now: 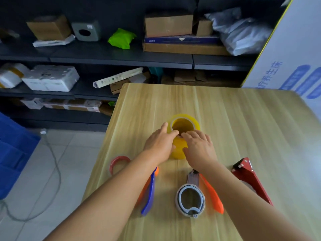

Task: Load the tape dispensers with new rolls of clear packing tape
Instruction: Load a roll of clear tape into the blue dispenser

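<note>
Both hands on the upright yellow tape stack [180, 136] mid-table, left hand [160, 143] and right hand [198, 148] gripping opposite sides, empty dispensers [191, 199] nearer the front edge, behind the wrists.

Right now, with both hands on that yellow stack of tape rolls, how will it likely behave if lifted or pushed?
The stack of tape rolls stands tall on the table, so a sideways push may tip it. The rolls look separate, so the top one may slide off. Both the left hand and the right hand are on it, which hints that it needs steadying.
</note>
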Tool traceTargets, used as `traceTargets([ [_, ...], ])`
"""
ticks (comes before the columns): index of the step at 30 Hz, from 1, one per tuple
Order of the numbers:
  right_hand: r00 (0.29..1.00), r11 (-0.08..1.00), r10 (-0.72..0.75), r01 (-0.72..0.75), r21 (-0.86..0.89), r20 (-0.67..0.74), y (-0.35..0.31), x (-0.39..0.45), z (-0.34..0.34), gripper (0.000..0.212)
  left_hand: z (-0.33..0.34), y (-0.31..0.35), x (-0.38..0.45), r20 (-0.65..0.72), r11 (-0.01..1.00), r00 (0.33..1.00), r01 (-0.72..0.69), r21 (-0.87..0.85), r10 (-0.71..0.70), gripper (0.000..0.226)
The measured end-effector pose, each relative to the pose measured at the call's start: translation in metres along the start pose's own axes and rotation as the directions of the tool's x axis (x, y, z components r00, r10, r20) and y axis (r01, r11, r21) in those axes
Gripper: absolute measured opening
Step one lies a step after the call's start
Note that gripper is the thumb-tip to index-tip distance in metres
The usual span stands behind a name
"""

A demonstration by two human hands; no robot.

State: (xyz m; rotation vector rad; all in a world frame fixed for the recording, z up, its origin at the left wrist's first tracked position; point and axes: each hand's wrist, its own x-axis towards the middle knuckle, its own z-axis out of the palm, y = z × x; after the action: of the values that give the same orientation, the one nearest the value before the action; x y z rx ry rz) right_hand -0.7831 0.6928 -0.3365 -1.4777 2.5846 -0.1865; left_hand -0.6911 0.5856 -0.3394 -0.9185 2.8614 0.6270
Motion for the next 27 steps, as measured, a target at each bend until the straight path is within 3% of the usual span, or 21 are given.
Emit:
traceTargets([
  [7, 0.999, 0.999, -0.024, 0.025, 0.029, -0.047, 0.007, 0.010, 0.004, 0.039, -0.007, 0.013, 0.005, -0.012, 0.997, 0.997, 0.073, -0.026, -0.073, 0.027],
  [14, 0.984, 0.992, -0.071, 0.087, 0.096, -0.166, 0.004, 0.003, 0.007, 0.032, -0.012, 0.009, -0.004, -0.036, 0.999, 0.999, 0.032, -0.010, -0.032, 0.018],
  [21, 0.942, 0.969, -0.172, 0.214, 0.122, -0.289, -0.009, -0.003, 0.001, 0.025, -0.023, -0.004, -0.027, -0.106, 0.994, 0.993, 0.037, -0.107, -0.048, 0.022],
  [27, 0.932, 0.970, -0.209, 0.235, 0.054, -0.296, -0.039, -0.022, -0.001, 0.026, -0.022, -0.026, -0.062, -0.150, 0.972, 0.985, 0.050, -0.230, -0.086, 0.031],
])
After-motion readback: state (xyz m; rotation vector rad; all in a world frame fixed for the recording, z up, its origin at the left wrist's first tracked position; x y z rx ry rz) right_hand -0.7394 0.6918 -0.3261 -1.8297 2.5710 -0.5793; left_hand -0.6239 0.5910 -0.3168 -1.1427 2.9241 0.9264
